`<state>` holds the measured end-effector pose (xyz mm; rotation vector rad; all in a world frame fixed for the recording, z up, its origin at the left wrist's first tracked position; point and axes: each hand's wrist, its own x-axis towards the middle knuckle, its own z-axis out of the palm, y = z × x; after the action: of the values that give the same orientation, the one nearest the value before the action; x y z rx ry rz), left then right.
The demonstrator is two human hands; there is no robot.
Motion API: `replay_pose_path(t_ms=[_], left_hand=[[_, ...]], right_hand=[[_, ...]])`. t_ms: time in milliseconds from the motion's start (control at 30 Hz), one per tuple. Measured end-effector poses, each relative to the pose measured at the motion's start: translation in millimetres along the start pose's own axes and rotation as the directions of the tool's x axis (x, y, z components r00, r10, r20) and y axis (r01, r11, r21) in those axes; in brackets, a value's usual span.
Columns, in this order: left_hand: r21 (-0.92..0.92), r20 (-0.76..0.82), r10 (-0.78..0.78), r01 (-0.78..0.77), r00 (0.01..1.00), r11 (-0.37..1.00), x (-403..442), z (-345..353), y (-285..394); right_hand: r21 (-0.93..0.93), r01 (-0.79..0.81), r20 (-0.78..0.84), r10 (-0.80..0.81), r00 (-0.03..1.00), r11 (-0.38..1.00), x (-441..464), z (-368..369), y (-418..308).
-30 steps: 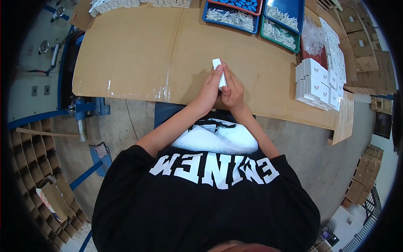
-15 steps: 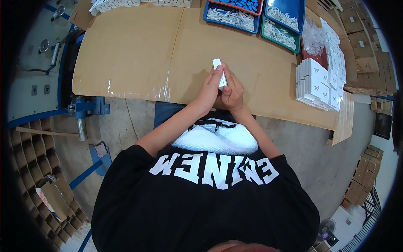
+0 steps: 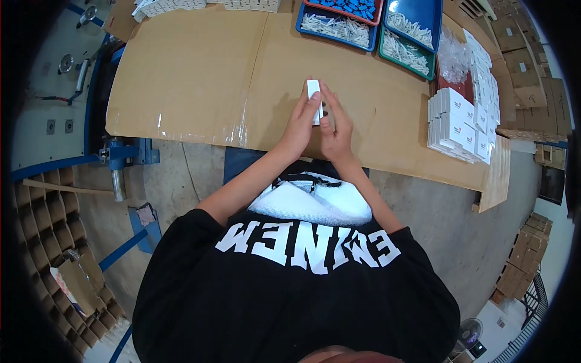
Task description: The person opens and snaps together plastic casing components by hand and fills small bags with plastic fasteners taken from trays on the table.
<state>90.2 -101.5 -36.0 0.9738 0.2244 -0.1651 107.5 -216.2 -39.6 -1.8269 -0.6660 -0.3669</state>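
Observation:
A small narrow white box [image 3: 314,101] stands out above the cardboard-covered table, its long side pointing away from me. My left hand [image 3: 299,124] is closed around it, the thumb along its near face and fingertips showing at its right side. Beside the box is my right hand [image 3: 338,130], its fingers stretched forward and its thumb apart from them. The right fingers and thumb come close to the box's right edge; whether they touch it I cannot tell.
Cardboard [image 3: 181,85] covers the table. Trays of white pieces [image 3: 336,30] and blue pieces [image 3: 348,6] sit at the back. Stacked white boxes [image 3: 454,124] stand at the right, near a clear plastic bag [image 3: 454,57]. A blue metal clamp-like fixture [image 3: 118,154] is at the left edge.
My right hand has loosened from around the white box and moved slightly aside, its fingers straighter. The box and my left hand have shifted a little away from me.

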Motion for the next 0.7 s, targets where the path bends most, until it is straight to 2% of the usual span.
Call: replay_pose_path(t_ms=[33, 167, 233, 267, 333, 567, 700], left_hand=[[0.085, -0.008, 0.116, -0.115, 0.993, 0.99, 1, 0, 0], [0.091, 0.062, 0.217, -0.222, 0.974, 0.971, 3, -7, 6], [0.206, 0.081, 0.258, -0.269, 0.963, 0.941, 1, -9, 8], [0.205, 0.082, 0.257, -0.269, 0.963, 0.941, 1, -9, 6], [0.217, 0.092, 0.339, -0.351, 0.936, 0.911, -1, -9, 0], [0.259, 0.106, 0.386, -0.4, 0.916, 0.879, -2, -10, -3], [0.241, 0.09, 0.35, -0.362, 0.932, 0.901, -4, -10, -2]], right_hand=[[0.067, -0.134, -0.009, 0.135, 0.991, 0.989, 1, -1, -8], [0.034, -0.194, -0.006, 0.194, 0.981, 0.98, 7, -7, -18], [-0.012, -0.202, 0.088, 0.202, 0.975, 0.979, 6, -11, -18], [-0.013, -0.202, 0.088, 0.202, 0.975, 0.979, 5, -12, -18], [-0.138, -0.014, 0.105, 0.028, 0.994, 0.99, 3, -13, -19], [-0.199, 0.028, 0.097, -0.008, 0.995, 0.98, 4, -11, -22], [-0.2, 0.042, 0.078, -0.027, 0.997, 0.979, 4, -7, -25]])
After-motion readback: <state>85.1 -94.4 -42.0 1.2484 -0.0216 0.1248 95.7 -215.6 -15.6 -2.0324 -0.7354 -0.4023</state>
